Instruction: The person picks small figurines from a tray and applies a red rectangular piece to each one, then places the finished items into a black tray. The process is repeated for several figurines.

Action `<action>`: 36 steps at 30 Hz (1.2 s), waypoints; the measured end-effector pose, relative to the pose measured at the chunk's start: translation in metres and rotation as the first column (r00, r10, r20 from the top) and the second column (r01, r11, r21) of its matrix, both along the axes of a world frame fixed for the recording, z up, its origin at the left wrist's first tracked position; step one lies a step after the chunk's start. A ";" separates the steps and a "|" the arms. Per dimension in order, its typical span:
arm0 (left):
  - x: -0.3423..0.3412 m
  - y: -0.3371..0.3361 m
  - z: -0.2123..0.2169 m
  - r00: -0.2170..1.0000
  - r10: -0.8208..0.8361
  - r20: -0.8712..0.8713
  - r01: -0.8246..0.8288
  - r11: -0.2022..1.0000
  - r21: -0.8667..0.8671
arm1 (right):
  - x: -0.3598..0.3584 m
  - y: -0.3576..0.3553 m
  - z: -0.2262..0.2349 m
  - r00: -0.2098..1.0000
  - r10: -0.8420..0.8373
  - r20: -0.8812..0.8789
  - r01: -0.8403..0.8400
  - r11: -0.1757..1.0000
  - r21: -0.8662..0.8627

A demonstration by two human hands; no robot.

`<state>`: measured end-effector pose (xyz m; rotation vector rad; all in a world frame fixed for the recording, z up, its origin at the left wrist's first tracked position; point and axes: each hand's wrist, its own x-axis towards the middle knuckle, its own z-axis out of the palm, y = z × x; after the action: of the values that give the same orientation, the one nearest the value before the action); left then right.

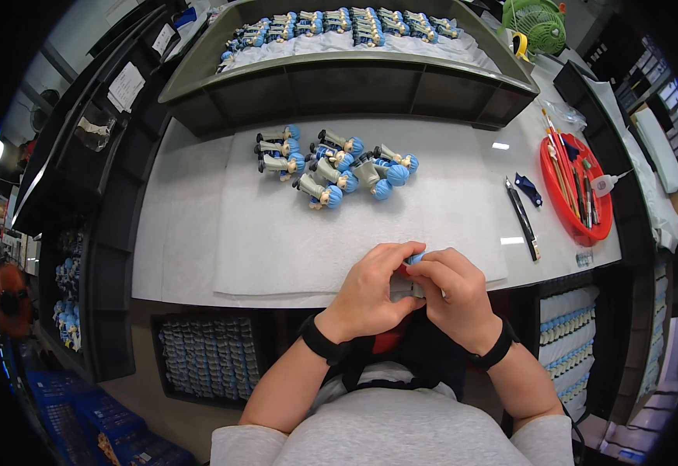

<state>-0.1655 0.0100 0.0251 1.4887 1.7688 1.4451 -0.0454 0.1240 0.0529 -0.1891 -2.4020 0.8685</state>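
Note:
Close to the table's front edge, a small figurine [416,257] with blue hair is between my two hands, mostly covered by fingers. My left hand [368,286] is closed around it from the left. My right hand [457,293] meets it from the other side, fingers bent and pressed on the figurine. A bit of red shows between the fingertips; I cannot tell what it is. Beyond my hands, several figurines [325,194] with blue hair and pale grey coats lie on their sides on a white sheet [277,248].
A large grey-green crate [346,89] with rows of figurines stands at the back. To the right are a craft knife [522,219], a dark blue piece [528,189] and a red basket [609,213] of brushes. A green fan [537,27] sits far right. Black crates [113,233] flank the left.

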 end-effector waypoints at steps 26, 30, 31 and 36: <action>0.002 0.001 0.001 0.999 0.030 0.045 -0.031 0.999 0.033 | 0.008 -0.002 0.000 0.999 -0.027 0.032 0.025 0.998 0.053; 0.002 0.001 0.000 0.998 0.029 0.059 -0.031 0.999 0.043 | 0.004 -0.006 -0.002 0.999 -0.036 0.008 0.036 0.997 0.071; 0.002 0.000 0.000 0.997 0.032 0.074 -0.035 0.999 0.035 | 0.009 -0.006 0.000 0.997 -0.048 0.059 0.047 0.998 0.031; 0.002 0.001 -0.001 0.999 0.034 -0.005 -0.034 0.999 0.032 | 0.002 -0.009 0.002 0.998 -0.058 0.032 0.056 0.996 0.073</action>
<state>-0.1634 0.0107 0.0240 1.4870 1.7909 1.4936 -0.0432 0.1153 0.0551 -0.2454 -2.4429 0.7571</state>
